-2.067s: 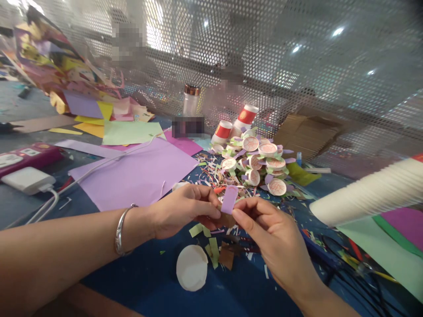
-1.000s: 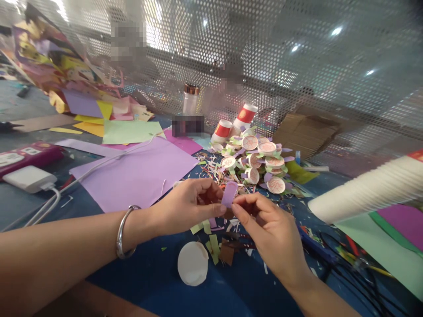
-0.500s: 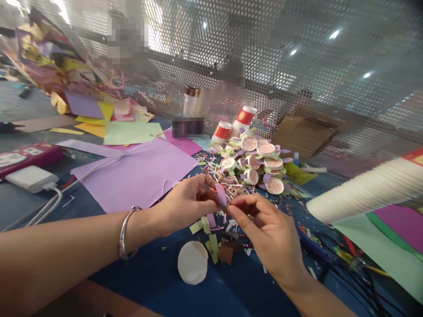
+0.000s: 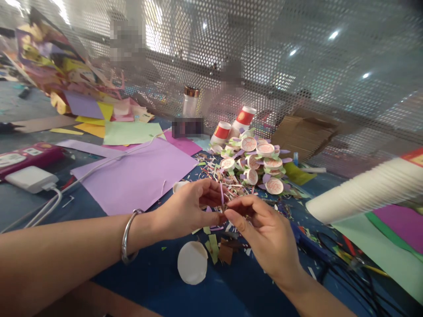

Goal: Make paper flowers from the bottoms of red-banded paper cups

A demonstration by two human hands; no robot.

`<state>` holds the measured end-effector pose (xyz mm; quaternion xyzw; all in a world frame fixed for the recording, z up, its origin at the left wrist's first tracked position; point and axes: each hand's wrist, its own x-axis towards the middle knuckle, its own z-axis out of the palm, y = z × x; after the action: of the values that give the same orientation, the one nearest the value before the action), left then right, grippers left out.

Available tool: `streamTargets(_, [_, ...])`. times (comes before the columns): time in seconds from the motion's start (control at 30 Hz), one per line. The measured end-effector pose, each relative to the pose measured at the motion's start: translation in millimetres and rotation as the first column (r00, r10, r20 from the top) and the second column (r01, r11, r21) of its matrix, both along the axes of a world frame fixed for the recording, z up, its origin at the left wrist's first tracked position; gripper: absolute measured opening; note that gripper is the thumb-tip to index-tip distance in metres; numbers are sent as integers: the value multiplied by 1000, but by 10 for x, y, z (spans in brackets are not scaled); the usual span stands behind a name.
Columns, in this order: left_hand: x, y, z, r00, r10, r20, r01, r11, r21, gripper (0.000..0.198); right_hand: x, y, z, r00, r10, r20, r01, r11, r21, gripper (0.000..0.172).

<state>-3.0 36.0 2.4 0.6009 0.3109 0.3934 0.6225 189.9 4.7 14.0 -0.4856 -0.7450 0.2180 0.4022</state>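
Blue table [image 4: 231, 293], paper scraps [image 4: 214, 248] about: left hand [image 4: 185, 204] and right hand [image 4: 269, 233] pinch purple strip [image 4: 222, 193] low, probably for steadiness, contact partly hidden.

Bare left hand [image 4: 183, 207], silver wrist bangle [image 4: 125, 238]

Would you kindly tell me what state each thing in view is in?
Small purple paper piece, held up edge-on
Left hand, fingers partly curled beside the piece
Right hand, thumb and forefinger at its lower end
White round piece, blank face up
Large purple sheet, lying flat
Red-marked round pieces, heaped together
Bottle, upright, capped
Cup stack, nested, slanting
White adapter, cable attached
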Motion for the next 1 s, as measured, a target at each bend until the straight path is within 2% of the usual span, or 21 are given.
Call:
streamTargets(0.23, [-62, 71, 88, 990, 97, 97, -91, 994, -68, 37, 88, 71, 44, 996, -76, 42, 76, 997, -10, 11])
streamTargets(0.33, [-90, 101, 114, 991, 124, 48, -121, 991, -56, 38, 86, 134, -9, 995, 10, 102, -3, 997, -73, 11])
streamTargets(0.43, [-125, 132, 126, 988, 145, -51, -145, 989, 18, 34, 69, 178, -70, 970, 113, 214, -94, 991, -93, 9])
streamTargets(0.6, [-159, 157, 122, 965, 198, -172, -178, 976, 124, 38, 100, 197, -57, 931, 178, 318, -157, 983, -92, 8])
streamTargets(0.8, [-154, 152, 120, 965, 201, -170, -174, 972, 161, 39, 420, 262, 187, 855, 80, 513, -30, 994, -105, 14])
streamTargets(0.9, [-154, 162, 113, 979, 160, -130, -141, 980, 143, 39, 751, 280, 314, 815, -7, 580, 71, 993, -89, 20])
streamTargets(1.0, [-150, 177, 85, 984, 153, -90, -139, 979, 146, 40, 1145, 246, 325, 737, -39, 675, 204, 965, -167, 22])
